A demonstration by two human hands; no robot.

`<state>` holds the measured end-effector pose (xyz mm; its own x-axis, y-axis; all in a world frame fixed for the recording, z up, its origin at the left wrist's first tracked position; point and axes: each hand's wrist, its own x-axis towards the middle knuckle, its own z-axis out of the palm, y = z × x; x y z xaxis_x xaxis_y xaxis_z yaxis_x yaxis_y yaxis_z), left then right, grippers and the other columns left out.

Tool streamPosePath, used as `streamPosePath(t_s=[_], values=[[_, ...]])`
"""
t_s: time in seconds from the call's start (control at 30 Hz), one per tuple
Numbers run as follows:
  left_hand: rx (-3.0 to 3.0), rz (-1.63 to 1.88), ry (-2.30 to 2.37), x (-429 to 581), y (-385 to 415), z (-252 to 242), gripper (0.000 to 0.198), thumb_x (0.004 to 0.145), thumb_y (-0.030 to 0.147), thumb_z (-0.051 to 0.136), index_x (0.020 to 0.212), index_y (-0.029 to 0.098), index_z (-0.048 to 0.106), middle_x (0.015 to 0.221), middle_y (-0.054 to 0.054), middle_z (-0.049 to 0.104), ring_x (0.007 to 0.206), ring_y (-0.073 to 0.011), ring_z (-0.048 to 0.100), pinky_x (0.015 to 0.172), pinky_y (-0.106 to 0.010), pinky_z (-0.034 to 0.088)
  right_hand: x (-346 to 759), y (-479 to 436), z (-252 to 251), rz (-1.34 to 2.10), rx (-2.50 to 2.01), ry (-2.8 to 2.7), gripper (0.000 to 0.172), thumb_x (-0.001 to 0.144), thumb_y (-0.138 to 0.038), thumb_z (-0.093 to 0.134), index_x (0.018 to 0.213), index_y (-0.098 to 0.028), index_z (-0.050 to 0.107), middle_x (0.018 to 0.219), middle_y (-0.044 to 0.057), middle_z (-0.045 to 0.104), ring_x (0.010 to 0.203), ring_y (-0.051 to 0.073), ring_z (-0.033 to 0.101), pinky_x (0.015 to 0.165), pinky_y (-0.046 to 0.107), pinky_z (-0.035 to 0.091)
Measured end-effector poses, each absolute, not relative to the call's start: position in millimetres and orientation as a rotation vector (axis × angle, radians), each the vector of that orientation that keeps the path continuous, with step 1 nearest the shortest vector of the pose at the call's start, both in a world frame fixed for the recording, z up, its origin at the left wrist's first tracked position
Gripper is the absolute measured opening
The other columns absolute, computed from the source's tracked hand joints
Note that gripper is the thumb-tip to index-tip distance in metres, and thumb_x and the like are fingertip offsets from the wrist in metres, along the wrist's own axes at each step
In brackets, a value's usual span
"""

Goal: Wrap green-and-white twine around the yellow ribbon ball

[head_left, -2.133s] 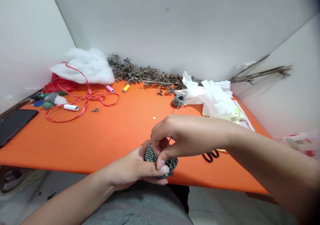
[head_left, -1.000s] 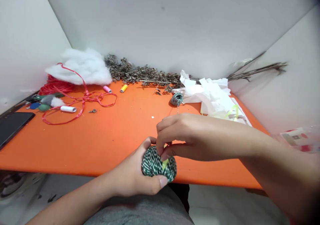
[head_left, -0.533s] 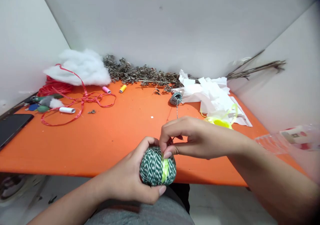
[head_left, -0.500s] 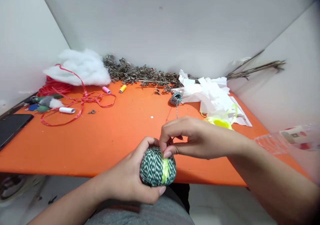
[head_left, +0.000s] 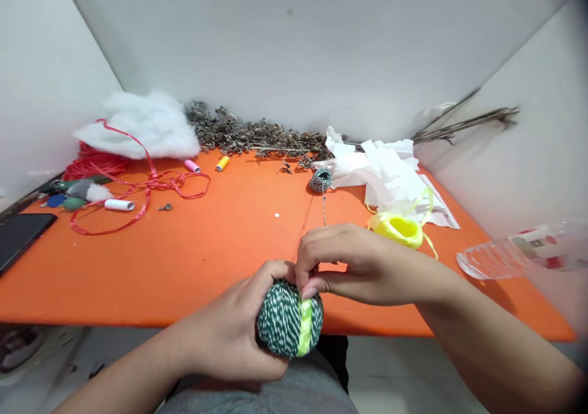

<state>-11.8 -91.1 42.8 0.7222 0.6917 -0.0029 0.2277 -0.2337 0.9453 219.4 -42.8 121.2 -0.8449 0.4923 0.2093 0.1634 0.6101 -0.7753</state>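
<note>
My left hand [head_left: 225,322] cups a round ball of green and white twine [head_left: 280,319] from the left, its fingers wrapped over the top. A neon yellow ribbon band [head_left: 305,327] runs around the ball's right side. My right hand [head_left: 362,267] pinches the top of the ball between thumb and fingers, near the band. A thin twine strand [head_left: 324,209] rises from that pinch to a small twine ball [head_left: 320,180] on the table. Just beyond my right hand lies a bundle of yellow ribbon [head_left: 399,230].
An orange tabletop [head_left: 184,261] ends in a front edge just past my hands. White tissue paper, dried plant stems, cotton wool, red ribbon, thread spools and a black phone lie along its back and sides. A clear plastic bottle [head_left: 500,255] is at the right.
Both hands and the twine ball have moved slightly lower in view. The yellow band now shows fully on the ball, and the yellow ribbon bundle beyond my right hand has come into full view.
</note>
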Motion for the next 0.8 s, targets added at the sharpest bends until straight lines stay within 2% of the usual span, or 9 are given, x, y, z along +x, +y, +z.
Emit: streamPosePath(t_s=[0.17, 0.3, 0.43, 0.63, 0.8], values=[[1.930, 0.601, 0.601, -12, -90, 39, 0.078, 0.062, 0.004, 0.074, 0.125, 0.032, 0.036, 0.120, -0.002, 0.057, 0.100, -0.0183, 0.063, 0.085, -0.029, 0.051, 224, -46, 114, 1.186, -0.561, -2.378, 0.005, 0.094, -0.014, 0.068, 0.092, -0.010, 0.070, 0.085, 0.006, 0.071, 0.079, 0.011, 0.064, 0.071, 0.021, 0.048], [2.030, 0.698, 0.549, -12, -90, 36, 0.078, 0.068, 0.010, 0.076, 0.127, 0.033, 0.032, 0.131, -0.006, 0.055, 0.114, -0.0218, 0.062, 0.093, -0.033, 0.050, 227, -53, 108, 1.165, -0.604, -2.350, 0.006, 0.094, -0.017, 0.069, 0.092, -0.012, 0.069, 0.085, 0.004, 0.070, 0.077, 0.011, 0.063, 0.070, 0.021, 0.048], [2.111, 0.710, 0.580, -12, -91, 36, 0.070, 0.074, 0.015, 0.076, 0.127, 0.031, 0.033, 0.131, -0.009, 0.056, 0.115, -0.0233, 0.063, 0.094, -0.034, 0.050, 227, -58, 107, 1.073, -0.631, -2.365, 0.009, 0.098, -0.019, 0.062, 0.093, -0.014, 0.067, 0.084, 0.005, 0.069, 0.075, 0.012, 0.063, 0.069, 0.022, 0.048], [2.137, 0.775, 0.557, -11, -91, 35, 0.071, 0.076, 0.017, 0.074, 0.130, 0.031, 0.031, 0.131, -0.012, 0.056, 0.118, -0.0264, 0.062, 0.095, -0.037, 0.051, 226, -62, 109, 0.983, -0.620, -2.384, 0.006, 0.097, -0.014, 0.060, 0.093, -0.016, 0.064, 0.085, 0.004, 0.069, 0.075, 0.011, 0.063, 0.068, 0.022, 0.048], [2.136, 0.741, 0.610, -11, -93, 36, 0.074, 0.074, 0.017, 0.075, 0.131, 0.031, 0.030, 0.131, -0.010, 0.055, 0.115, -0.0257, 0.062, 0.093, -0.037, 0.052, 224, -69, 112, 0.857, -0.661, -2.393, 0.010, 0.098, -0.010, 0.056, 0.094, -0.017, 0.062, 0.087, 0.004, 0.069, 0.076, 0.011, 0.063, 0.069, 0.021, 0.048]])
